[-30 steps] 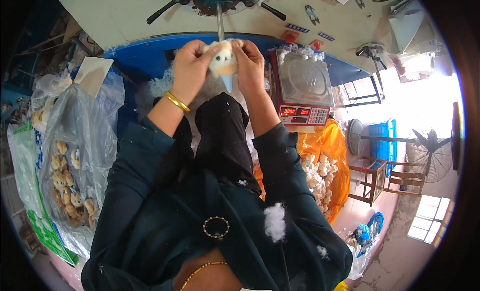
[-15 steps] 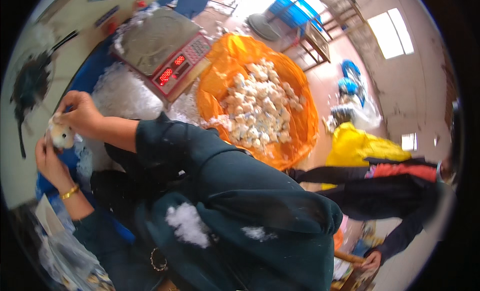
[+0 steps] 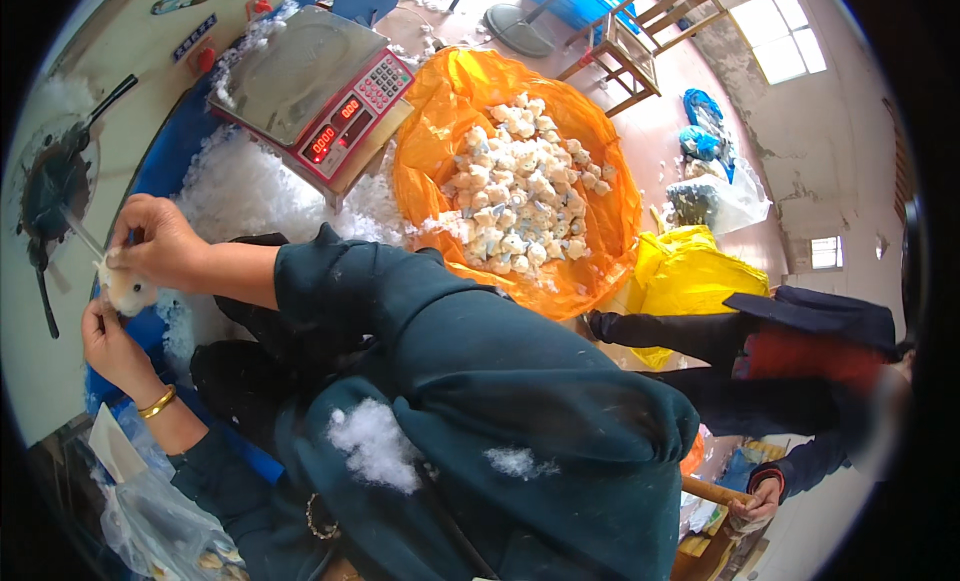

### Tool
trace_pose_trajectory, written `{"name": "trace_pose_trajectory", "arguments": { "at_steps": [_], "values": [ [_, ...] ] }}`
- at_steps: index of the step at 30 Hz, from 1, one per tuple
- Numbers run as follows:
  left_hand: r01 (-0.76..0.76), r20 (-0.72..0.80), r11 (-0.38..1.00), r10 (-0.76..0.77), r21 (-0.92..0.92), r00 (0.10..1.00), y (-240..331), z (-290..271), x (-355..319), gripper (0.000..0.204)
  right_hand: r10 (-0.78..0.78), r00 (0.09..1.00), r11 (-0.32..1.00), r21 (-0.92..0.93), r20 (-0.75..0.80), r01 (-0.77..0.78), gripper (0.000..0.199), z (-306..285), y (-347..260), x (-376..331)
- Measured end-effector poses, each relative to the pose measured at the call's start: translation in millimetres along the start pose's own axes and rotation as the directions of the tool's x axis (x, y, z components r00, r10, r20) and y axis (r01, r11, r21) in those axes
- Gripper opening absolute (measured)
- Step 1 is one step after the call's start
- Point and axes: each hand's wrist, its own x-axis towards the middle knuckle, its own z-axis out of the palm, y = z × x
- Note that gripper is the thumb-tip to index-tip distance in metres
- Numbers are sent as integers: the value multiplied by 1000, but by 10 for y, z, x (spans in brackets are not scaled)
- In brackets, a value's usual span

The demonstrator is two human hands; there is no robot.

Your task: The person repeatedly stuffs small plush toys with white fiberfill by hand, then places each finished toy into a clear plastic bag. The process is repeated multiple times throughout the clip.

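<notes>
A small cream plush toy with a black eye is pinched between my two hands at the far left. My left hand, below a gold bangle, grips its lower edge. My right hand pinches its upper edge, fingers closed. A thin pale tube sticks out from a black fitting on a pale panel and meets the toy's upper edge by my right fingertips. Whether the tube enters the toy is hidden.
Loose white stuffing lies beside a red-framed scale. An orange bag holds several small plush toys. A yellow sack, a wooden chair and a person holding a wooden handle stand to the right.
Both hands and the toy sit slightly lower and further right in the picture. The pale tube now shows against the toy's edge. The other person's arm has shifted.
</notes>
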Motion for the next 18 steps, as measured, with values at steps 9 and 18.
{"name": "trace_pose_trajectory", "arguments": {
  "at_steps": [9, 18],
  "values": [
    [65, -75, 979, -52, 193, 996, 593, 0, -638, 13, 89, 963, 931, -364, 255, 11, 6, -328, -363, -222],
    [681, -634, 637, -367, 361, 680, -158, -2332, -2273, 38, 487, 783, -158, -842, 387, 515, 22, -3844, -517, -459]
  ]
}}
